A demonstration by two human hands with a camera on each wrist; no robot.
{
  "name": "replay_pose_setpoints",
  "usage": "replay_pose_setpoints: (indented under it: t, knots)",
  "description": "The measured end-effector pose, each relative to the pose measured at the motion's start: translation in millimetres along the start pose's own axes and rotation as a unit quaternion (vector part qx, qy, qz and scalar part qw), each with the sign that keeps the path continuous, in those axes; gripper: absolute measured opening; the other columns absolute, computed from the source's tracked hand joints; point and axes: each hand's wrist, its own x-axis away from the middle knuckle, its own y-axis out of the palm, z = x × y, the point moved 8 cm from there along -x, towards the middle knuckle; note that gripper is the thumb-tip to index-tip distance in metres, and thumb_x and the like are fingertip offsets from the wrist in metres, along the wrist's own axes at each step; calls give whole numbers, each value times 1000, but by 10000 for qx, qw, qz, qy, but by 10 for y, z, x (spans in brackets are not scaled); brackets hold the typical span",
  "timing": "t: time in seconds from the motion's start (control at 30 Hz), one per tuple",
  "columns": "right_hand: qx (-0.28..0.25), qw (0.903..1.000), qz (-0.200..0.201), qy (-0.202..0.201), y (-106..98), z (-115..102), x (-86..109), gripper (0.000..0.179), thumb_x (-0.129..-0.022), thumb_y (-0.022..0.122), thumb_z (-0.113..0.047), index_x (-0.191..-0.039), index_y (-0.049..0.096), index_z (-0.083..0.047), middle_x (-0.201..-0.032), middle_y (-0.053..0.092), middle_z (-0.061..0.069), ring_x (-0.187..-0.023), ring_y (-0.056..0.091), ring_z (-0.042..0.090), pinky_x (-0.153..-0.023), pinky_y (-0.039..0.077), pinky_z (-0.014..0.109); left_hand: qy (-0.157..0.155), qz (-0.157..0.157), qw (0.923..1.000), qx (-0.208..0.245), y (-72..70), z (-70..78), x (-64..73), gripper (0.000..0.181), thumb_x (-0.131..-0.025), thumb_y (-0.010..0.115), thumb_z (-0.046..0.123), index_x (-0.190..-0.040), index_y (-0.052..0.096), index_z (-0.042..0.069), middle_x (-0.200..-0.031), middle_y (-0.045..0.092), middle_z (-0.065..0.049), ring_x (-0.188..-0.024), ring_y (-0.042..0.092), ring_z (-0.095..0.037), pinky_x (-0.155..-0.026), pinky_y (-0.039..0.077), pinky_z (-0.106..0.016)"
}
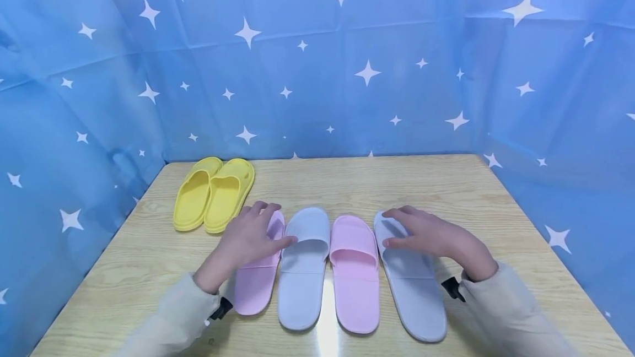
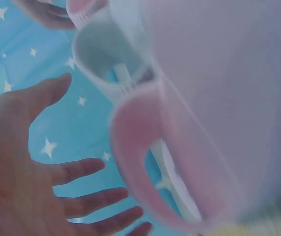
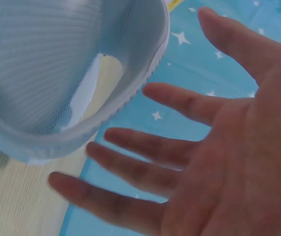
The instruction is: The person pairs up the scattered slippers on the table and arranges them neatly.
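2 empty, spread-fingered hands [image 1: 248, 240] [image 1: 430, 236] are hovering over 4 slippers [image 1: 354, 285]; any careless brush is risking knocking them askew.

a curtained-off tabletop nook: blue star-print cloth [image 1: 307, 92] surrounds a wood-grain table [image 1: 426, 180] on three sides.

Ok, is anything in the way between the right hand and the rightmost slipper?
Nothing visible. In the head view the right hand reaches over the toe end of the rightmost slipper, and the right wrist view shows no other thing between them. The nearest pink slipper lies to that slipper's left, not in between.
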Motion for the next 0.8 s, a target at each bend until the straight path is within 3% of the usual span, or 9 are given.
replay_pose_setpoints:
  t: [0.13,0.3,0.43,0.6,0.8]
  knots:
    - [-24,9997,-205,151,73,0,-3,79,-97,64,-56,-156,43,-9,-153,43,32,-139,48,49,-108,44,63,390,180,9991,-10,30,283,-31,82,-82,72,71,-141,61,16,-136,64,-13,-116,63,-40,-89,56,-54]
    - [8,9985,-330,438,163,21,-3,81,-97,66,-53,-159,38,-7,-157,34,38,-142,44,53,-109,42,66,672,-221,9975,-51,197,551,-92,76,-84,72,68,-142,59,21,-131,64,-12,-109,63,-36,-81,56,-50]
    - [95,9964,-375,749,208,34,13,82,-97,65,-54,-160,36,-11,-156,34,40,-137,50,51,-104,46,65,556,-634,9957,-383,329,665,-117,70,-87,70,64,-141,58,22,-126,64,-12,-101,62,-33,-72,55,-48]
    - [183,9925,-479,1112,288,33,36,88,-96,64,-58,-163,29,-12,-158,29,42,-137,48,55,-104,46,67,342,-985,9920,-715,388,801,-145,59,-90,70,54,-134,59,16,-120,65,-13,-95,61,-34,-74,53,-48]
    - [385,9890,-596,1295,326,24,0,90,-96,63,-58,-164,27,-12,-158,30,41,-135,51,54,-102,47,65,226,-1570,9850,-679,434,877,-203,76,-92,67,49,-157,42,20,-147,56,-16,-118,63,-41,-95,53,-55]
